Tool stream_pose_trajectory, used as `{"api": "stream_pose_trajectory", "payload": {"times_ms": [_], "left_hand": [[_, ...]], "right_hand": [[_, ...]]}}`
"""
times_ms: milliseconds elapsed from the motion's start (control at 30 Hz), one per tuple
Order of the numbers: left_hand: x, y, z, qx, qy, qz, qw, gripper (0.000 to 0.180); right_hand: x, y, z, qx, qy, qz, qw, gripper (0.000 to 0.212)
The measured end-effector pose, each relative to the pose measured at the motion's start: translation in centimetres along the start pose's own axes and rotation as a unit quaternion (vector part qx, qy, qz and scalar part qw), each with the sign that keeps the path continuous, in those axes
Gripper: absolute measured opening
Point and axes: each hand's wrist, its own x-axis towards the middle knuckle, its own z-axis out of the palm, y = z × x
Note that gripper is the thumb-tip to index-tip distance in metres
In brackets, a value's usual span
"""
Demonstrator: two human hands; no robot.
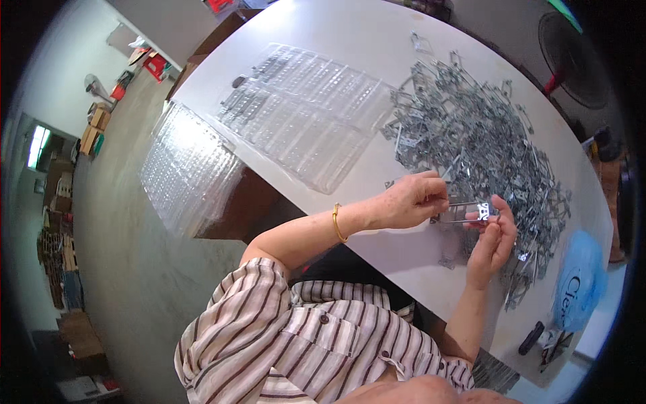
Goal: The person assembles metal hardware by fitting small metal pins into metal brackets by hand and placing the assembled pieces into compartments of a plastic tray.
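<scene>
Between my two hands is a small metal bracket (483,211) with two thin parallel arms running toward the left. My left hand (416,198), a gold bangle on its wrist, is closed in a pinch at the ends of those arms. What lies inside its fingertips is hidden. My right hand (494,236) grips the bracket's wider, shiny end between thumb and fingers. Both hands are just above the near edge of a big pile of similar metal parts (471,128) on the white table (390,252).
Clear plastic trays (303,121) with rows of compartments lie left of the pile, some holding dark parts. More clear trays (192,161) are stacked on a cardboard box (252,202) beside the table. A blue plastic bag (580,279) sits at the right edge, a black fan (572,60) beyond.
</scene>
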Motion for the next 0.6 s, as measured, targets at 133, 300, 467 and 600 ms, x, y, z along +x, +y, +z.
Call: {"api": "stream_pose_trajectory", "payload": {"times_ms": [133,300,467,600], "left_hand": [[-2.3,0.9,-2.7,0.041,0.069,0.009,0.997,0.009],[-5.8,1.3,-7.2,0.068,0.172,-0.050,0.982,0.010],[-9.6,-0.3,-13.3,0.149,0.257,-0.102,0.949,0.011],[-11.3,-4.0,-20.1,0.192,0.374,-0.143,0.896,0.014]], "right_hand": [[-0.6,0.2,0.9,-0.005,-0.017,0.000,1.000,0.016],[-2.8,-0.7,2.8,0.008,-0.174,0.089,0.981,0.011],[-4.7,-0.7,5.5,-0.086,-0.336,0.065,0.936,0.009],[-4.7,-0.3,6.6,-0.091,-0.382,0.061,0.918,0.009]]}}
